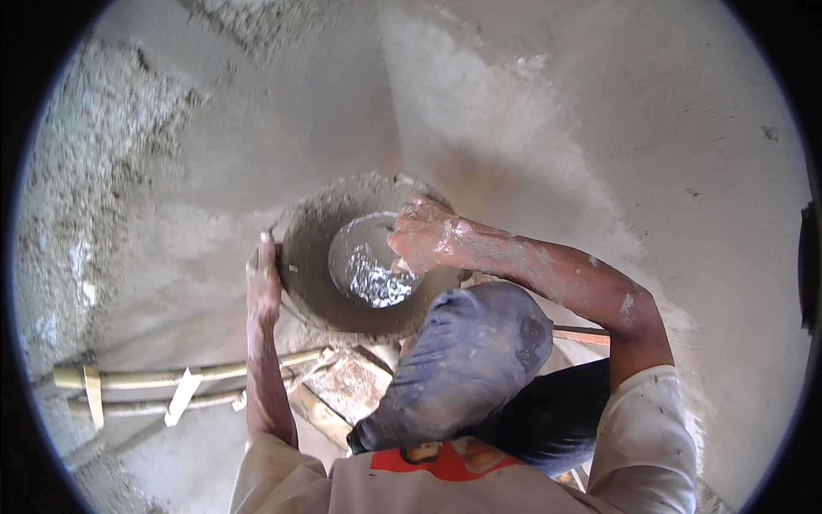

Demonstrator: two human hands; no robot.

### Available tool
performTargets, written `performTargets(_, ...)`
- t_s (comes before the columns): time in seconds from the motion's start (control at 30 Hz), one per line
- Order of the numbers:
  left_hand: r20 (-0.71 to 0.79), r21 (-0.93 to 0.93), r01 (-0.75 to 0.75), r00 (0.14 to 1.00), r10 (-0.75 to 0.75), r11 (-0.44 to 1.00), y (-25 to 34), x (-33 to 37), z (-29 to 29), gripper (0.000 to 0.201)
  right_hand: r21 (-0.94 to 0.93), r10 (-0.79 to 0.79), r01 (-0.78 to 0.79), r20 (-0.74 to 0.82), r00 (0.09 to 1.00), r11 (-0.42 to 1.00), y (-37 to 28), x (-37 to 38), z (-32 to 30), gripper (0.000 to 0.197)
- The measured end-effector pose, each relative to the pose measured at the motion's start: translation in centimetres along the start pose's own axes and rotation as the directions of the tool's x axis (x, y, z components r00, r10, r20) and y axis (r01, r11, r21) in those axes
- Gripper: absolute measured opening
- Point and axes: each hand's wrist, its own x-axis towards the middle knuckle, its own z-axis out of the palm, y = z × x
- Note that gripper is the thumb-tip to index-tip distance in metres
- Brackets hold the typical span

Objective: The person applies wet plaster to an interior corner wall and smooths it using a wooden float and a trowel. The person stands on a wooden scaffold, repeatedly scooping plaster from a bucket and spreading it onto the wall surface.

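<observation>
A round, mortar-caked bucket [312,295] stands in front of my bent knee, with shiny wet grey mix [377,278] at its bottom. My left hand [264,283] is closed at the bucket's left side, by a dark lug on the rim; its fingertips are partly hidden. Over the right part of the bucket's mouth, my right hand [419,236] is bent into a fist, smeared with grey mix. Whatever it grips is hidden beneath the fingers.
Smooth grey plaster surfaces [685,171] surround the bucket, with rough, coarse plaster [111,154] at the far left. At lower left lies a ladder-like wooden frame [154,377] with pale cross pieces. A stained board [351,381] is beside my knee [479,360].
</observation>
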Motion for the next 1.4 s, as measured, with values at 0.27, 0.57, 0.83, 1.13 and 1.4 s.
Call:
performTargets(0.27, -0.192, -0.260, -0.111, 0.980, 0.061, 0.959, 0.0, -1.1, 2.2, 0.057, -0.115, 0.062, -0.061, 0.001, 0.998, 0.991, 0.4, 3.0, 5.0, 0.032)
performTargets(0.57, -0.278, 0.274, -0.357, 0.859, 0.429, 0.893, 4.8, -3.1, 5.8, 0.041, -0.576, -0.026, -0.164, -0.308, 0.951, 0.801, 3.3, -2.0, 1.3, 0.022)
performTargets(0.83, -0.269, 0.303, -0.294, 0.886, 0.377, 0.907, 6.5, -5.8, 4.3, 0.039, -0.232, -0.013, -0.057, -0.288, 0.958, 0.971, 4.5, -1.4, 8.2, 0.037)
performTargets(1.13, -0.205, 0.316, -0.354, 0.880, 0.428, 0.880, 6.2, -5.1, 5.5, 0.035, -0.146, -0.234, 0.211, -0.168, 0.958, 0.967, 4.8, -1.7, 11.5, 0.023)
performTargets(1.4, -0.221, 0.288, -0.442, 0.832, 0.508, 0.850, 6.0, -4.4, 6.4, 0.036, -0.318, -0.013, -0.124, -0.394, 0.919, 0.940, 5.0, -2.8, 1.0, 0.022)
